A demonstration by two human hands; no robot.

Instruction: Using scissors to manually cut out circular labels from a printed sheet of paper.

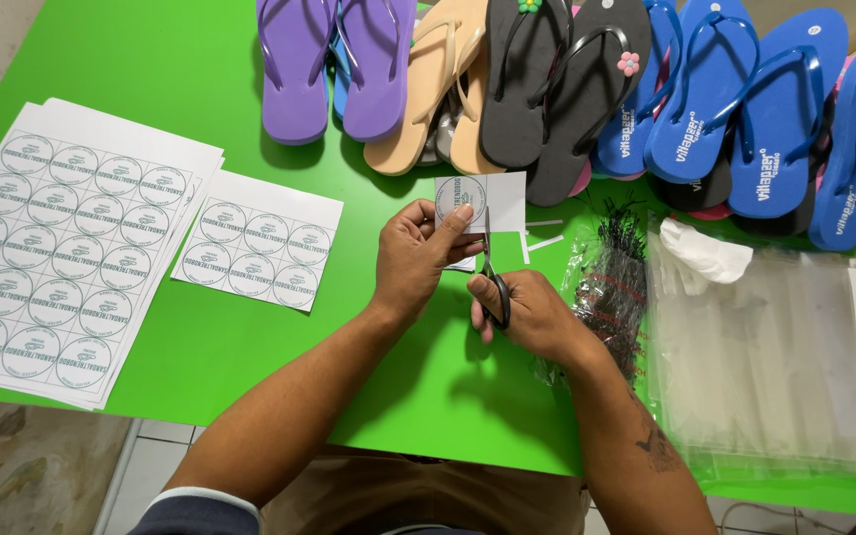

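White paper sheets (66,248) printed with rows of round labels are lying in a stack at the left of the bright green table (200,59), and a smaller cut sheet of labels (258,253) is sitting just beside them. Near the middle, the left hand (418,260) is pinching a small white paper piece (481,201) bearing one round label, fingers closed on its lower edge, holding it just above the table. The right hand (532,315) is gripping black-handled scissors (490,277), fingers curled through the loops, the blades pointing up into the paper piece. Thin white offcuts (544,241) are lying close by. Rubbery flip-flops (587,89) in purple, tan, black and blue are crowding the far edge, overlapping one another. At the right, a clear plastic bag of dark tag fasteners (614,287) is resting beside a glossy stack of transparent bags (765,347). Pale tiled floor (151,456) is showing below the table.
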